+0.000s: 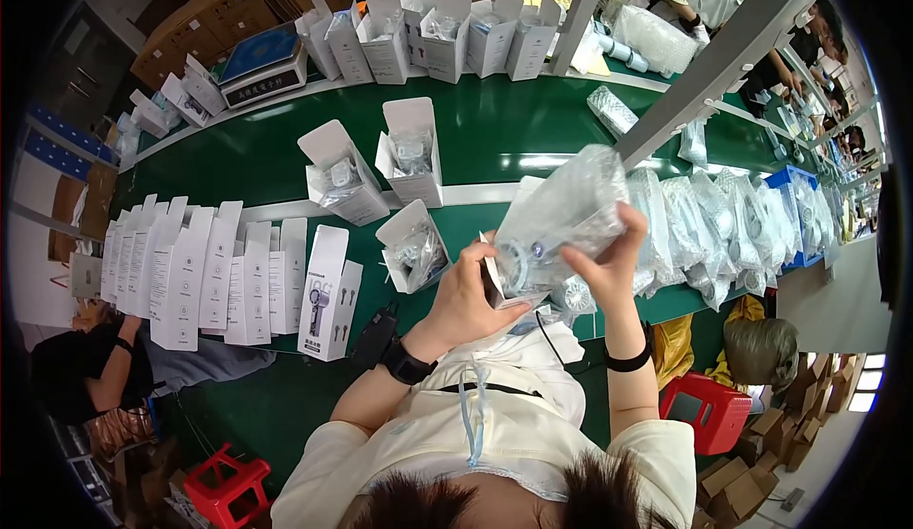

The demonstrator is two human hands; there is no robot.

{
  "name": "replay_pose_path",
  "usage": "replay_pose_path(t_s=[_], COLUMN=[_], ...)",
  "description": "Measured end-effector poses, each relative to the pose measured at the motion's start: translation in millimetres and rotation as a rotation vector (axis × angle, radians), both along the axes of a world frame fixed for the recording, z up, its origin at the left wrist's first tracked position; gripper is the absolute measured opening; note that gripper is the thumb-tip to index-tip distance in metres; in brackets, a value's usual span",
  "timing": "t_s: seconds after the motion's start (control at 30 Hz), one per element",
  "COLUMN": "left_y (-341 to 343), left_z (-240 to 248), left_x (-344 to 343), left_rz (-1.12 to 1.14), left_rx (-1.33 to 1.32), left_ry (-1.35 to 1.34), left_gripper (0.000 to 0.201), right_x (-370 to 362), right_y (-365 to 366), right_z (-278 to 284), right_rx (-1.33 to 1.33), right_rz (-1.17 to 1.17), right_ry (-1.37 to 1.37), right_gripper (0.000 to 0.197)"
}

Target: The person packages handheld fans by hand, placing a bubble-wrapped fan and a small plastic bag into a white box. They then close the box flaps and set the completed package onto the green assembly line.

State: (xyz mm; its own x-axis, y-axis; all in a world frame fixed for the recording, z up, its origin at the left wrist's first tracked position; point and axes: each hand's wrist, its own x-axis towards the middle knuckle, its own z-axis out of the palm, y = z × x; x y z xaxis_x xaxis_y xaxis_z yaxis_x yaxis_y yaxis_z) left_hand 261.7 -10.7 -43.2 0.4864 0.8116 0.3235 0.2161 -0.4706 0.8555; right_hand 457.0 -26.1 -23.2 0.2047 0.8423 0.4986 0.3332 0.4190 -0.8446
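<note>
My left hand [458,296] is closed around an open white carton [493,284] in front of my body. In my right hand [613,258] is a clear bubble-wrap bag [582,187], gripped by its side and tilted over the carton's mouth. A round, pale part shows through the plastic at the bag's lower end; how far it sits inside the carton is hidden. Just left of my left hand stands an open carton [416,249] with a wrapped item in it. Two more filled open cartons, one tall [411,158] and one leaning [344,182], stand beyond it.
Several white cartons [176,277] line the table's left side, with a printed carton [325,296] at their end. Bubble-wrapped items [709,225] lie in a row at right, beside a blue bin [804,215]. A grey metal post [718,63] slants across the right. Green conveyor [485,130] runs behind.
</note>
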Motion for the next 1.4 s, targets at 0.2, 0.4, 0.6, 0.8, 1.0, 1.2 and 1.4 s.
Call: replay_pose_path(t_s=[0.2,0.4,0.6,0.8,1.0,1.2,1.4], left_y=[8,5,-10,31,37,38,25], left_z=[-1,-14,-56,-129,-168,-185,-201], left_x=[3,5,-102,-67,-71,-114,-130], left_rz=[0.026,-0.037,0.477,0.583,0.696,0.627,0.595], left_rx=[-0.128,0.029,0.332,-0.282,-0.305,-0.214,-0.214], left_ry=[-0.226,-0.289,-0.165,-0.158,-0.178,0.081,0.140], left_gripper=[0.076,0.072,0.088,0.107,0.093,0.075,0.083], right_x=[-2,-29,-3,-18,-39,-37,-29], right_y=[8,-1,67,146,151,117,70], right_z=[18,-57,-72,-112,-142,-153,-138], right_rx=[0.026,-0.365,-0.609,-0.397,-0.329,-0.333,-0.502], right_rz=[0.407,0.311,0.285,0.261,0.262,0.011,-0.070], right_ry=[-0.534,0.261,0.406,0.247,0.115,-0.234,-0.380], right_gripper=[0.093,0.076,0.062,0.087,0.114,0.108,0.039])
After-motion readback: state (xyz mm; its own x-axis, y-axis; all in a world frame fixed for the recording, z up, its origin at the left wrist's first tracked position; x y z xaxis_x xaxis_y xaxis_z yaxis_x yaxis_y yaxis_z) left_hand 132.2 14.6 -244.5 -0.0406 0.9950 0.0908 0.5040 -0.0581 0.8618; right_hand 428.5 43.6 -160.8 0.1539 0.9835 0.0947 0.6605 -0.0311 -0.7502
